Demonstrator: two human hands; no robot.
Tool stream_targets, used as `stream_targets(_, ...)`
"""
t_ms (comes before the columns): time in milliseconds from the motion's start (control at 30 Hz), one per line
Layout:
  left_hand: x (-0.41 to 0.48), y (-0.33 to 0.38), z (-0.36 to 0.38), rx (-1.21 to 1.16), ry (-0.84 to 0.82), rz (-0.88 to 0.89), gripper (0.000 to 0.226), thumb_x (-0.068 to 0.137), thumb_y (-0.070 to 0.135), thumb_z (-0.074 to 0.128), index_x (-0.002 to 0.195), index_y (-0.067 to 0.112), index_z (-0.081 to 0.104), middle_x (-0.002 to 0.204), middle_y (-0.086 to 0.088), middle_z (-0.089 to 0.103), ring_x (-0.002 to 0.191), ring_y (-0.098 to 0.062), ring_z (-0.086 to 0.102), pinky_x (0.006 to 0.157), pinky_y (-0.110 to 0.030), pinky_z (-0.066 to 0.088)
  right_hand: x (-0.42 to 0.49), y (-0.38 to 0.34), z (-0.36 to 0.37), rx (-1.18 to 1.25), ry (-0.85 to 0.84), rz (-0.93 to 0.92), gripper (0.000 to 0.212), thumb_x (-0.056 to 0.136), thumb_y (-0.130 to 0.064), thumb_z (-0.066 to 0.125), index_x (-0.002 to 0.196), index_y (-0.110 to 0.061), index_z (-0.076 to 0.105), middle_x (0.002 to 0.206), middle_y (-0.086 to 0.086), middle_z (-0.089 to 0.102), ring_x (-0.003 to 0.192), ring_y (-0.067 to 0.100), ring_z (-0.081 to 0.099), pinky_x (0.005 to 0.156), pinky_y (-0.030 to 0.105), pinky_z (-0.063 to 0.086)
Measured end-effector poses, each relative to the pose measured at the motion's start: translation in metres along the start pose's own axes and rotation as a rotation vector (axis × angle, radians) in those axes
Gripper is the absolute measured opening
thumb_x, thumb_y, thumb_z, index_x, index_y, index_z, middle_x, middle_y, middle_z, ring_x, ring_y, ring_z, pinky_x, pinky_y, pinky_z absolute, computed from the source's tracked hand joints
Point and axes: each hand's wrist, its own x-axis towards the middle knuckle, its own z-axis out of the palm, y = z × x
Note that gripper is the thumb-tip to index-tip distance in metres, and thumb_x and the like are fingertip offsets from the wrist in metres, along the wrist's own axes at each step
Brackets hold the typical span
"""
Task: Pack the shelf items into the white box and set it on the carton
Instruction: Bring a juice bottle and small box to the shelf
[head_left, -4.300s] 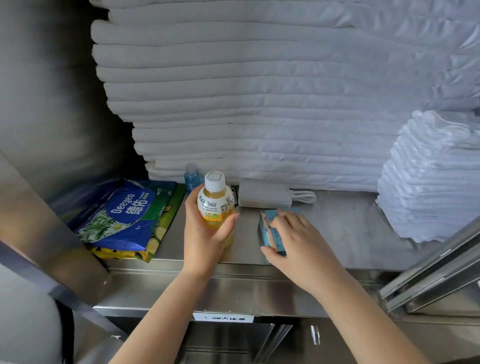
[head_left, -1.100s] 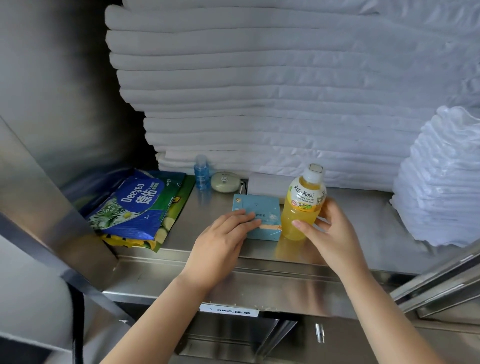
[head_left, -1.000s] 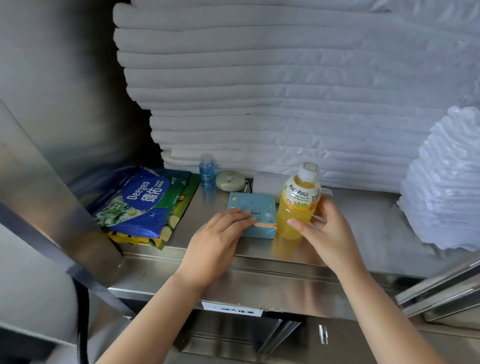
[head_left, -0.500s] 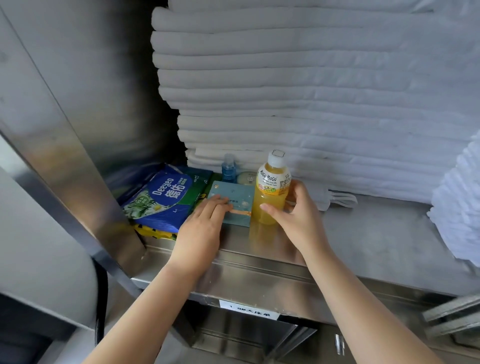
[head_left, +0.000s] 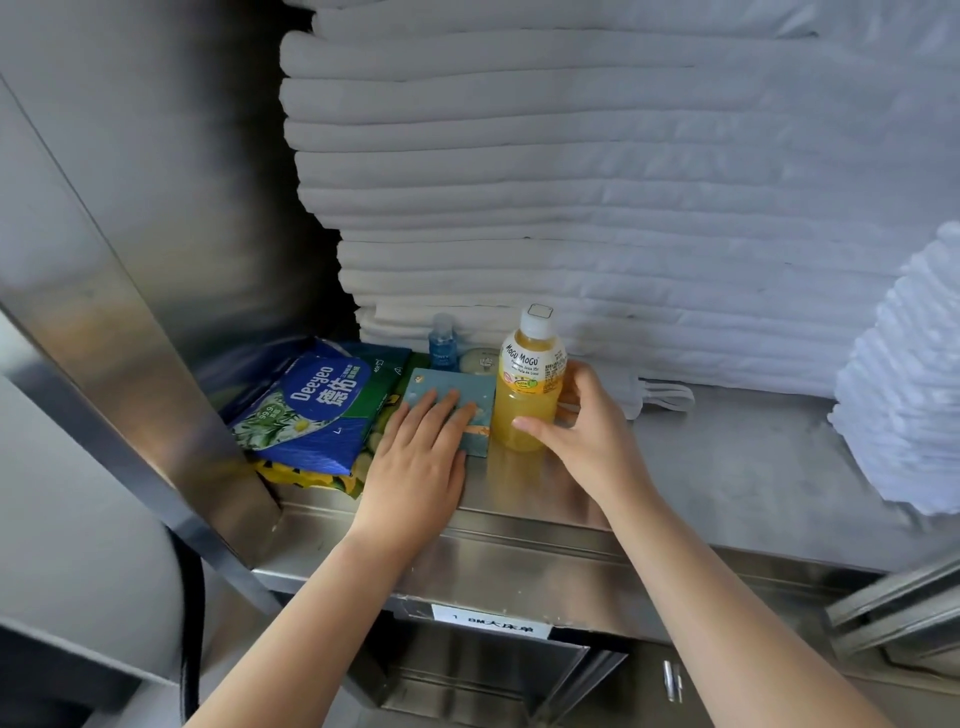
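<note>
On the steel shelf (head_left: 727, 467) I've slid the teal box (head_left: 457, 387), left hand (head_left: 421, 457) flat on it, and the juice bottle (head_left: 530, 384), right hand (head_left: 587, 431) curled round it, left beside the wipes pack (head_left: 311, 410): gathered, I judge, not packed.

The left hand (head_left: 415, 467) covers half the teal box (head_left: 467, 388). At 1 o'clock, the juice bottle (head_left: 530, 374) half-hides a pale round object (head_left: 478, 358).

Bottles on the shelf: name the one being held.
The tall yellow juice bottle, gripped by the right hand; the small blue bottle stands untouched behind.
</note>
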Motion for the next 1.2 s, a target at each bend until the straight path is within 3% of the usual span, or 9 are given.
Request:
stream_targets(100, 0.0, -0.001, 0.0, -0.016, 0.007, -0.008, 0.041, 0.087, 0.018, 0.047, 0.125, 0.007, 0.057, 0.13, -0.011, 0.056, 0.125, -0.03, 0.048, 0.11, -0.043, 0.027, -0.003, 0.003, -0.009, 0.011, -0.015, 0.008, 0.058, 0.065, -0.04, 0.082, 0.112, -0.04, 0.047, 0.103, -0.031, 0.06, 0.096, -0.013, 0.056, 0.08, 0.006, 0.042)
stream_targets(333, 0.006, 0.01, -0.003, -0.036, -0.033, -0.069, 0.048, 0.087, 0.036, 0.042, 0.117, 0.004, 0.061, 0.124, -0.014, 0.059, 0.121, -0.032, 0.051, 0.105, -0.05, 0.034, -0.012, 0.024, -0.049, 0.094, -0.033, 0.07, 0.057, 0.067, -0.023, 0.083, 0.108, -0.048, 0.052, 0.107, -0.029, 0.064, 0.101, -0.004, 0.06, 0.088, 0.023, 0.047)
stream_targets(533, 0.021, 0.049, 0.001, -0.18, -0.027, 0.111, 0.044, 0.087, 0.029, 0.05, 0.125, 0.006, 0.056, 0.126, -0.008, 0.057, 0.12, -0.028, 0.051, 0.105, -0.045, 0.036, -0.023, 0.038, -0.086, 0.103, -0.005, 0.134, 0.054, 0.071, -0.02, 0.081, 0.112, -0.043, 0.054, 0.109, -0.027, 0.064, 0.103, -0.006, 0.06, 0.082, 0.011, 0.047)
stream_targets(700, 0.039, 0.102, 0.016, -0.299, -0.15, 0.217, 0.053, 0.082, 0.026, 0.067, 0.131, 0.008, 0.052, 0.13, -0.006, 0.056, 0.111, -0.023, 0.059, 0.083, -0.032, 0.05, -0.031, 0.047, -0.113, 0.086, 0.031, 0.16, 0.051, 0.074, -0.016, 0.078, 0.108, -0.047, 0.056, 0.105, -0.034, 0.063, 0.099, -0.014, 0.057, 0.073, 0.001, 0.042)
stream_targets(800, 0.045, 0.124, 0.033, -0.355, -0.259, 0.249, 0.066, 0.091, 0.03, 0.053, 0.148, 0.013, 0.024, 0.155, -0.001, 0.022, 0.134, -0.017, 0.035, 0.097, -0.03, 0.04, -0.035, 0.054, -0.127, 0.082, 0.043, 0.169, 0.052, 0.078, -0.015, 0.074, 0.112, -0.05, 0.054, 0.115, -0.026, 0.063, 0.111, -0.005, 0.056, 0.09, 0.019, 0.045)
stream_targets(867, 0.046, 0.135, 0.043, -0.366, -0.319, 0.314, 0.063, 0.095, 0.034, 0.045, 0.149, 0.016, 0.018, 0.158, 0.001, 0.008, 0.137, -0.018, 0.027, 0.1, -0.031, 0.036, -0.04, 0.059, -0.133, 0.07, 0.097, 0.155, 0.058, 0.083, -0.011, 0.068, 0.121, -0.05, 0.048, 0.121, -0.024, 0.06, 0.115, -0.002, 0.055, 0.094, 0.023, 0.044)
stream_targets(967, 0.047, 0.149, 0.052, -0.381, -0.39, 0.428, 0.055, 0.097, 0.035, 0.039, 0.147, 0.018, 0.024, 0.158, 0.001, 0.0, 0.137, -0.021, 0.027, 0.105, -0.032, 0.03, -0.053, 0.064, -0.133, -0.005, 0.275, 0.142, 0.062, 0.086, -0.005, 0.062, 0.13, -0.045, 0.041, 0.118, -0.029, 0.057, 0.114, -0.005, 0.053, 0.087, 0.01, 0.043)
stream_targets(1067, 0.054, 0.158, 0.06, -0.359, -0.429, 0.49, 0.062, 0.098, 0.04, 0.035, 0.15, 0.017, 0.01, 0.155, 0.005, -0.016, 0.144, -0.013, 0.005, 0.113, -0.025, 0.008, -0.059, 0.068, -0.131, 0.03, 0.362, 0.148, 0.058, 0.085, -0.005, 0.065, 0.13, -0.035, 0.044, 0.11, -0.033, 0.059, 0.107, -0.013, 0.053, 0.078, 0.001, 0.042)
stream_targets(1200, 0.066, 0.163, 0.068, -0.351, -0.505, 0.494, 0.066, 0.099, 0.046, 0.027, 0.15, 0.019, -0.003, 0.15, 0.005, -0.026, 0.142, -0.007, -0.013, 0.114, -0.024, -0.005, -0.048, 0.069, -0.134, 0.017, 0.436, 0.191, 0.048, 0.083, -0.008, 0.067, 0.127, -0.022, 0.052, 0.107, -0.018, 0.062, 0.097, -0.016, 0.055, 0.071, -0.001, 0.04)
